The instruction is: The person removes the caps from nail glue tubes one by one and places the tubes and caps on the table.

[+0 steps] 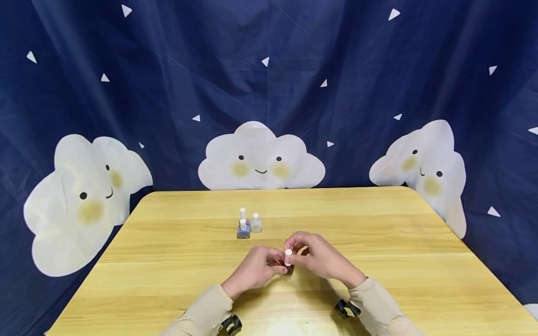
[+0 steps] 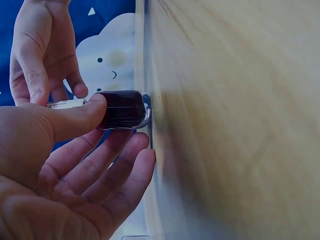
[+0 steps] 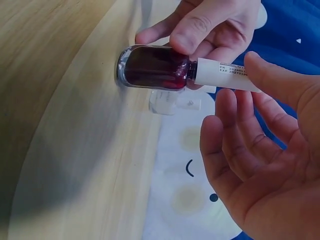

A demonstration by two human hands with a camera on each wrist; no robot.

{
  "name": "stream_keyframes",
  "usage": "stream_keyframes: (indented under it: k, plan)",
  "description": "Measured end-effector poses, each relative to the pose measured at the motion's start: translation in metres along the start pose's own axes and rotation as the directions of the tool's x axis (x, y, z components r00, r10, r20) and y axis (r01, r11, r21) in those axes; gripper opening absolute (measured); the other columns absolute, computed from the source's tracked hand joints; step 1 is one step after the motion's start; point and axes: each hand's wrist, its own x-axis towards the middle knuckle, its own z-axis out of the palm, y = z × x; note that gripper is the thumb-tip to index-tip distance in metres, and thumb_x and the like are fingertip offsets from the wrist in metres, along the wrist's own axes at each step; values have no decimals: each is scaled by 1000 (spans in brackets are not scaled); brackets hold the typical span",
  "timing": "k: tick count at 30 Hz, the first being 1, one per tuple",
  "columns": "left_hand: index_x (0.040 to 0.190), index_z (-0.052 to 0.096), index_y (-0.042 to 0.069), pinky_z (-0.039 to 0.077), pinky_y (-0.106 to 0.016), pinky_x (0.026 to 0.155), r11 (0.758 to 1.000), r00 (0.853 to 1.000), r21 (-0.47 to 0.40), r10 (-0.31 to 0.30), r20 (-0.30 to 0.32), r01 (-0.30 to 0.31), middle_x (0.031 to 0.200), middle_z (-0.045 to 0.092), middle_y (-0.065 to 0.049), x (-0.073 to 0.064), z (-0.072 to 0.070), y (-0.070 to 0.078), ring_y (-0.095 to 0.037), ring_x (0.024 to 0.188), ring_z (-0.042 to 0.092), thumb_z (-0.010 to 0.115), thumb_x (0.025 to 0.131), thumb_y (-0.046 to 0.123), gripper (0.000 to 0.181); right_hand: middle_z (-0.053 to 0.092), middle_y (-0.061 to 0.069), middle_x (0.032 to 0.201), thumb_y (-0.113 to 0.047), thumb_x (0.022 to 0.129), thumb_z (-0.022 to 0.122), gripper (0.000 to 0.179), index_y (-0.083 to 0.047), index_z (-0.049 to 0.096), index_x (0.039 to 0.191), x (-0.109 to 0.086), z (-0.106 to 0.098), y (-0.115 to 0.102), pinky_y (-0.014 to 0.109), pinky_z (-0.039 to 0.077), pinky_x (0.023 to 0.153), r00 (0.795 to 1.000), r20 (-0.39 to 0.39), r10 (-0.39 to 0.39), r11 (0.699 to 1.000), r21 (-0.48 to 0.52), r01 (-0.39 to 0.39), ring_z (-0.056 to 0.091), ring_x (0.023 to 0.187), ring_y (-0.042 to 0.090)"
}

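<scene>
A nail polish bottle [image 3: 155, 67] with dark red polish stands on the table between the two hands. My left hand [image 1: 254, 269] pinches its glass body between thumb and fingers. The thumb and fingers of my right hand [image 1: 317, 254] hold the white cap [image 3: 222, 74]. Printed text shows on this cap, and a bit of dark threaded neck is visible between cap and glass in the right wrist view. In the left wrist view, the left thumb lies across the near side of the bottle and partly covers the cap's lower end.
Farther back on the wooden table [image 1: 189, 256] is a small group of white-capped nail polish bottles: a blue one [image 1: 243, 232], a clear one [image 1: 256, 225], and a third [image 1: 243, 213] mostly hidden behind the blue. A dark blue cloud-print curtain [image 1: 353, 102] hangs behind the table.
</scene>
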Motion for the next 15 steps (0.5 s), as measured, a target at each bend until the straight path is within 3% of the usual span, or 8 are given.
stream_keyframes:
  k: [3,8,15]
  plan:
    - [100,80,14,55,-23,76,1000,1000,9,-8,-2,8,94,78,2,0,0,0,-7,82,70,79,89,7,13,68,-6,99,-14,95,74,10,-14,70,103,0,0,0,30,56,78,1000,1,-2,1000,-3,2,66,92,14]
    - [100,79,15,55,-24,76,1000,1000,14,-21,-3,21,93,78,2,0,-1,0,-8,83,70,79,89,8,13,64,-4,98,-21,91,80,31,-12,63,115,0,1,2,32,57,80,999,13,31,999,14,-32,66,92,13]
    - [101,80,16,55,-23,76,999,999,4,-32,-1,32,93,78,3,0,-1,1,-10,84,71,79,88,8,14,65,-6,87,-21,91,79,18,-17,62,95,0,2,4,29,55,74,999,17,44,999,10,-45,63,85,12]
